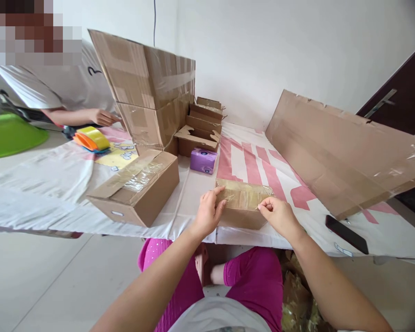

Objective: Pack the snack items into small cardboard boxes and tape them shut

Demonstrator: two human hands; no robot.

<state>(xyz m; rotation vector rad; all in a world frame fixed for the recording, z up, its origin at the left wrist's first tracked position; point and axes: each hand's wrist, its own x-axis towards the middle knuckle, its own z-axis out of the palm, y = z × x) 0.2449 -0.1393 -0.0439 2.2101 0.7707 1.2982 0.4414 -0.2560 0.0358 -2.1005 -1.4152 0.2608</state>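
Note:
A small cardboard box point(243, 216) lies in front of me at the table's near edge, its upper face covered by clear yellowish packing tape point(245, 196). My left hand point(209, 210) grips the box at its left end, thumb and forefinger apart on the taped face. At the right front edge, my right hand point(274, 212) pinches thumb and forefinger together on what looks like the edge of the tape. To the left sits a larger cardboard carton point(155, 189) with shiny, wrinkled tape across its top. A purple box point(203, 161) stands just behind.
Tall cardboard panels point(169, 92) rise at the back left, beside open cartons point(198, 138). A big cardboard sheet point(338, 143) leans at right, near a black phone point(347, 234). Across the table, a person's hand point(103, 117) is near a yellow and orange roll point(91, 138).

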